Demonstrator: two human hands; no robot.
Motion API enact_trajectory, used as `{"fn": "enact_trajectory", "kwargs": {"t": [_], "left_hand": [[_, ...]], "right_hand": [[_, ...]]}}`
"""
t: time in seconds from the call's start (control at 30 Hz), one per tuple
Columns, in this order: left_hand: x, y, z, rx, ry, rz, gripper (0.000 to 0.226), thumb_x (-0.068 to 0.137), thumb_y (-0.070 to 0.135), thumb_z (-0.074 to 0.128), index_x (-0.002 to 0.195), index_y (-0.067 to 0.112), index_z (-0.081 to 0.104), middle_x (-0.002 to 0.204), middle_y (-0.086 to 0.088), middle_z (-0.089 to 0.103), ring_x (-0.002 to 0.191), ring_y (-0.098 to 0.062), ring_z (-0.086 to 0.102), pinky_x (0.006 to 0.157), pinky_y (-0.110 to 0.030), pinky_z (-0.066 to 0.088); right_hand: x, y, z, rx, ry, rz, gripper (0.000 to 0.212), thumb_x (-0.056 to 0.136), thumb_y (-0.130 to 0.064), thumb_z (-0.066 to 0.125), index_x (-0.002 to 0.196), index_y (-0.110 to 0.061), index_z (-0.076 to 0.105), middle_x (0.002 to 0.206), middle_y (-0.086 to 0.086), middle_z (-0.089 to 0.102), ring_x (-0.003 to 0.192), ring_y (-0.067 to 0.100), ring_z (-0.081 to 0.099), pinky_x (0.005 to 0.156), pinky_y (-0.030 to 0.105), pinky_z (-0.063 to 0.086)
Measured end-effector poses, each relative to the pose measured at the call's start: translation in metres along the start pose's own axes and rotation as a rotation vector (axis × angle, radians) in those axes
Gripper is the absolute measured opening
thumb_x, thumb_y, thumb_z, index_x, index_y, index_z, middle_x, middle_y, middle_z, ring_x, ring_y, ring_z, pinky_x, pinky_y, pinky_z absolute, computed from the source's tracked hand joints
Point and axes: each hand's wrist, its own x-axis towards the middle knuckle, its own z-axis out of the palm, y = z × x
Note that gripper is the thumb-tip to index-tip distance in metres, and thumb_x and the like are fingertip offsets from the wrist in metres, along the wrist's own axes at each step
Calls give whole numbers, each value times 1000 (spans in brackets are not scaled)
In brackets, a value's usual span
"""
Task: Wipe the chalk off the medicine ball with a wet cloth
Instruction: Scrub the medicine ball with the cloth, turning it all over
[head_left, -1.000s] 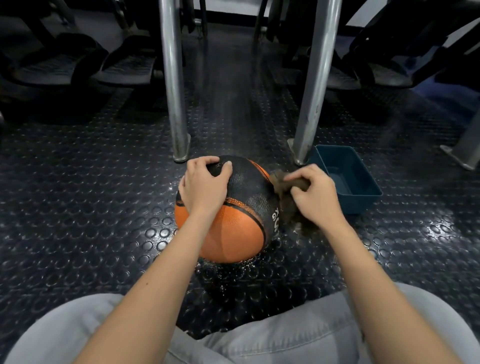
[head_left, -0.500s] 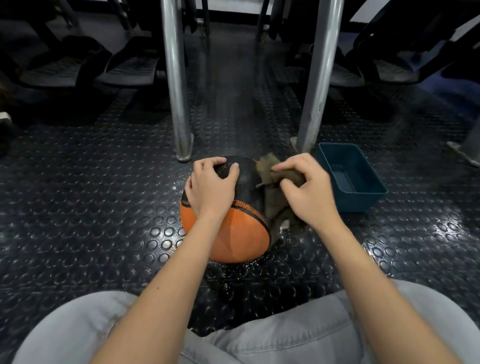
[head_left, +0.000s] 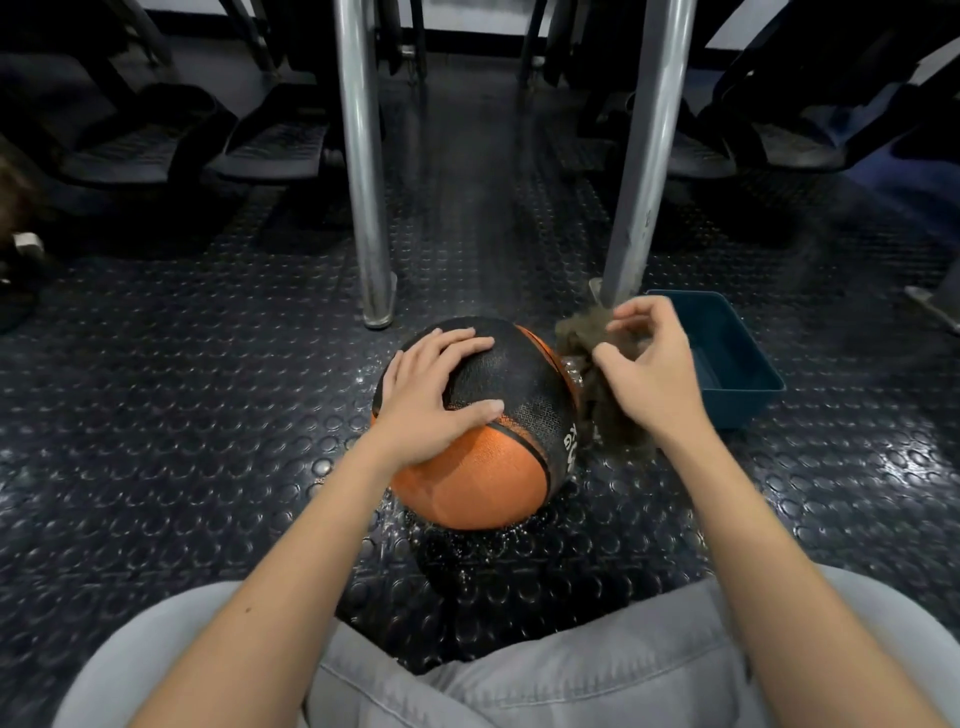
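Here the medicine ball (head_left: 467, 478) sits on the studded floor (head_left: 182, 415), our left grip (head_left: 431, 400) resting flat and released on its top. Just right of the ball our right grip (head_left: 654, 379) pinches the brown cloth (head_left: 615, 423), a blue tub (head_left: 748, 408) beyond it.

orange-black medicine ball (head_left: 467, 478) on floor, brown cloth (head_left: 613, 415) beside

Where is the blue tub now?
Head view: the blue tub sits on the floor at the right, just beyond the right hand, near a metal post.
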Motion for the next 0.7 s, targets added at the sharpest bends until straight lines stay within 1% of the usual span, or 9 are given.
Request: {"fn": "enact_trajectory", "kwargs": {"t": [0.07,0.13,0.2,0.27,0.37,0.47,0.6,0.67,0.7], "left_hand": [[4,1,3,16,27,-13,66,58,75,38,121,58,30,138,28,29,140,-3,12,116,-38,1],[8,3,4,30,46,-20,67,59,75,37,123,55,32,143,24,32,140,-5,14,116,-37,3],[12,3,4,30,53,-28,68,62,73,41,127,52,36,144,21,33,140,-6,15,116,-38,3],[14,2,5,29,53,-32,69,65,70,45,130,49,39,144,21,33,140,-6,15,115,-38,2],[13,0,3,18,60,-34,60,67,66,49,125,52,38,139,26,34,140,-6,16,116,-38,3],[13,-3,1,-35,59,-32,60,63,70,48,120,56,36,132,32,31,139,-6,18,116,-39,4],[11,-5,1,-37,83,-26,63,60,74,39,120,56,36,131,34,29,139,-6,18,117,-41,4],[10,-6,3,-22,110,-18,63,61,74,37,121,55,36,131,33,29,139,-6,18,117,-41,5],[10,-7,4,-19,128,-19,63,62,74,37,122,55,36,131,32,30,139,-6,19,116,-40,5]], "right_hand": [[-13,-13,5,7,-57,-150,33,73,-1,61,96,-22,51,92,-11,56,90,5,54,80,17,42],[-24,-11,17,-34,-146,-208,29,74,-7,59,98,-22,56,97,-6,58,94,7,54,86,19,42],[-29,1,25,-106,-209,-132,22,81,-15,54,100,-23,60,105,-4,54,102,12,51,96,26,39],[-24,9,23,-109,-254,-9,14,87,-20,58,100,-25,61,107,-4,52,107,14,49,99,31,38],[-23,11,17,-195,-307,-102,20,86,-19,63,105,-22,64,107,-4,53,106,18,51,94,31,39],[-27,13,18,-210,-274,-178,25,84,-7,61,107,-17,66,107,-1,58,102,19,54,91,31,43],[-18,30,9,-502,-216,74,26,88,-8,55,111,-16,63,116,4,60,103,19,54,85,27,38],[-15,20,4,-431,-104,70,25,88,-6,53,108,-17,63,112,3,61,100,16,53,82,23,36],[-16,8,4,-299,-27,-32,24,87,-5,52,105,-17,62,108,2,61,99,14,53,83,23,37]]}}
